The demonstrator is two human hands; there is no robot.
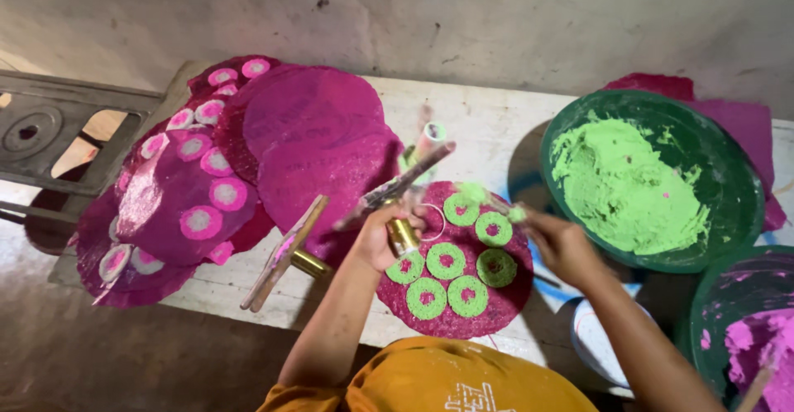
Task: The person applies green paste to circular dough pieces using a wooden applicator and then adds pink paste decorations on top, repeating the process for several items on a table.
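My left hand [382, 234] grips a brass ring mould [403, 235] pressed on a round magenta disc [504, 296] that bears several green paste rings [447, 261]. Its long wooden handle [397, 187] slants up and to the right. My right hand [561, 245] hovers over the disc's right side with a lump of green paste [517, 213] at its fingertips. Both hands work above the whitish board [480, 118].
A green bowl of green paste [628, 184] sits at the right, a bowl of pink paste [757, 342] at bottom right. Stacks of magenta discs [318, 139], some with pink-and-white rings [201, 222], lie left. A second wooden-handled brass mould [285, 255] rests beside the disc.
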